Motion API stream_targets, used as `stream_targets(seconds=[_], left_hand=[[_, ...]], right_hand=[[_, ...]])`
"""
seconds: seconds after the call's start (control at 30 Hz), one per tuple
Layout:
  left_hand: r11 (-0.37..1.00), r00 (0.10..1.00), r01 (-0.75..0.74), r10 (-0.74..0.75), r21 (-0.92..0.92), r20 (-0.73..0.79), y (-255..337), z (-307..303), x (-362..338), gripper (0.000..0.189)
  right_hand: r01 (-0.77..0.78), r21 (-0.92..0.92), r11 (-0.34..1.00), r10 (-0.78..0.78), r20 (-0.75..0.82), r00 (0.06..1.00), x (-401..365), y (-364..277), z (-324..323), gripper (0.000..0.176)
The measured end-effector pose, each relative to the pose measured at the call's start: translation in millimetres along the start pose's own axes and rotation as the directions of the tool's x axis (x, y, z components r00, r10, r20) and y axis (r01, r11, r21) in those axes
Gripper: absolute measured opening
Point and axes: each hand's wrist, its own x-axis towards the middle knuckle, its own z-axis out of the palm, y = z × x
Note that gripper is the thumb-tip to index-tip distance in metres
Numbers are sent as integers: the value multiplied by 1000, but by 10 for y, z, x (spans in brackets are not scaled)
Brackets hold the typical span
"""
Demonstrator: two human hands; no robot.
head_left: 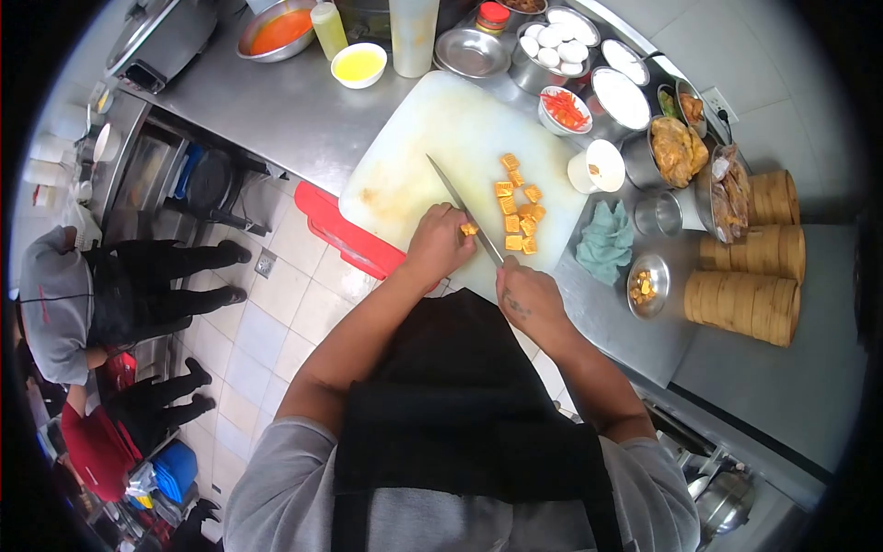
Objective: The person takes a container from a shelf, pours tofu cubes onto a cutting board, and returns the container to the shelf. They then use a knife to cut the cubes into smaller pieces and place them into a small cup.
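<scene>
My right hand [526, 293] is closed round the handle of a long kitchen knife [460, 201], its blade slanting up and left over the white cutting board [405, 138]. Close beside the blade, my left hand [438, 243] has its fingers pinched at a small golden-brown cube [469, 229]. To the right of the knife lie several more golden-brown cubes [512, 204] with scored-looking surfaces, loosely grouped on the board.
Right of the board are a green cloth [604, 243], a metal bowl of small yellow pieces [648, 286] and stacked bamboo steamers [743, 308]. Behind stand a bowl of eggs [556, 51] and a bowl of red strips [564, 110]. Two people [64, 285] stand at the left.
</scene>
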Motion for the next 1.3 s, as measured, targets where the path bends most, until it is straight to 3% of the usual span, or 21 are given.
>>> stream_targets(seconds=[0.3,0.4,0.6,0.7,0.77,0.9,1.0,1.07,1.17,1.3], left_hand=[[999,999,26,-25,-29,38,-32,15,20,17],[998,998,61,-61,-12,31,-54,38,22,17],[1000,999,20,-20,4,50,-72,60,-10,18],[998,999,54,-54,-21,-5,-63,30,36,18],[998,998,63,-63,-18,-17,5,-3,13,21],[998,998,52,-52,20,-28,-84,38,-37,24],[998,997,64,-63,30,-35,115,-68,53,30],[984,980,171,-166,-44,107,278,-93,155,29],[995,986,1,-18,103,164,13,139,217,26],[985,973,-89,54,149,224,-53,179,315,21]], right_hand=[[7,18,1000,-7,-21,1000,234,17,109,16],[-48,49,998,44,79,996,113,19,1,16],[45,92,995,-38,-80,996,512,69,403,21],[-3,98,995,11,-76,997,581,74,317,24],[-119,145,982,105,101,989,460,175,216,29],[-122,231,965,116,36,993,245,308,148,31],[-176,358,917,219,-80,973,44,257,-154,34],[-284,439,853,353,-82,932,-109,396,-265,34],[-276,522,807,404,-147,903,-397,628,-349,31],[-339,570,748,526,-199,827,-890,1004,-330,30]])
